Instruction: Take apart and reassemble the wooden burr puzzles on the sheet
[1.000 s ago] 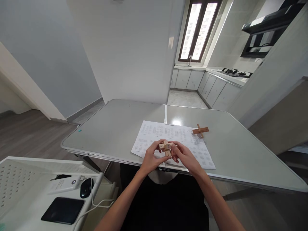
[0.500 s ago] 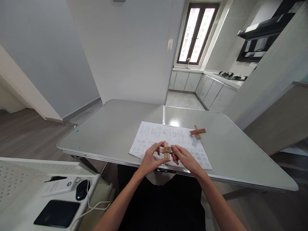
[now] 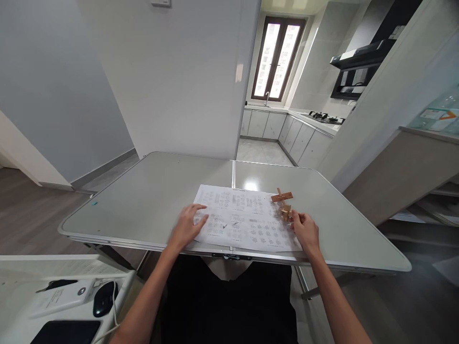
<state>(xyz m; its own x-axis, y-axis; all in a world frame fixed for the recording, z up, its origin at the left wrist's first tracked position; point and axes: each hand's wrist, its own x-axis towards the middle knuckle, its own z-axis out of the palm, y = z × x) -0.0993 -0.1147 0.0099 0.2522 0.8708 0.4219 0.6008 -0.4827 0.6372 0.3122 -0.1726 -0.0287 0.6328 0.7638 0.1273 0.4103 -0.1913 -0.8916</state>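
A small wooden interlocking puzzle is at the right side of the printed sheet. My right hand has its thumb and fingertips closed on the puzzle's right side. Just behind it lies a reddish-brown wooden cross, made of crossed pieces, at the sheet's far right corner. My left hand rests by the left edge of the sheet, fingers apart and with nothing in it. Rows of small diagrams and some dark handwritten marks show on the paper.
The grey folding table has a metal seam down its middle. At lower left, a white cart carries a black mouse, a white box, a dark tablet-like slab and a cable. A shelf unit stands at right.
The puzzle has gone from between both hands to the right, beside the wooden cross, with my right hand on it. My left hand has let go and moved left. The view has shifted slightly.
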